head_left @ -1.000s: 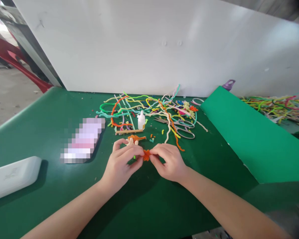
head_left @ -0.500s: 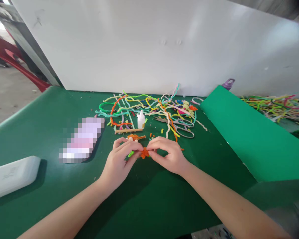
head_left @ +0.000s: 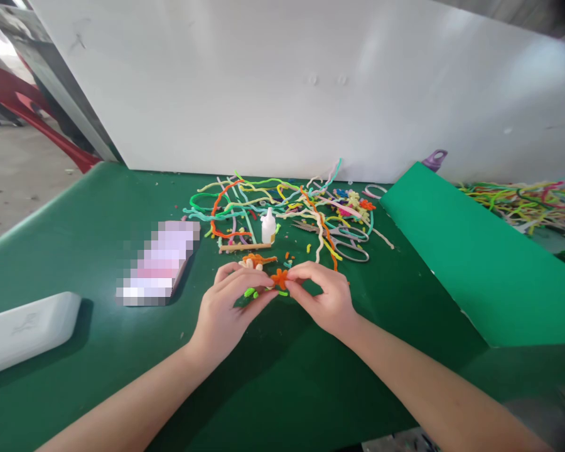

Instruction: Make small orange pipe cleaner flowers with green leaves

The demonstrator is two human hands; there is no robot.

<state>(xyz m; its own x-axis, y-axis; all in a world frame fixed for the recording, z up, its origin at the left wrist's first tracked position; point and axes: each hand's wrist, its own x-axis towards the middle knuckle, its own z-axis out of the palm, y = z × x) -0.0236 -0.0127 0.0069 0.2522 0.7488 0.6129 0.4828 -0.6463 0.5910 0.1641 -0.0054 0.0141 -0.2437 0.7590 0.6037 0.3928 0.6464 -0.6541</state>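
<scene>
While a white panel (head_left: 263, 94) walls off the far edge of the green table (head_left: 122, 364), a tangle of fuzzy pipe cleaners (head_left: 213, 216) lies before it, strands crossing the metal scissors (head_left: 338, 236). A white squeeze bottle (head_left: 268, 229) stands upright just behind a slim wooden stick (head_left: 246, 248). At right slants a flat, smooth green board (head_left: 475, 263); at left rests a glossy, round-cornered white case (head_left: 28, 333). Between the left hand (head_left: 228, 298) and right hand (head_left: 324, 298), both pinching its edges, sits an orange flower (head_left: 280, 278), plush, with rounded petals; bright green stubs (head_left: 250, 292) show beside the left fingers.
</scene>
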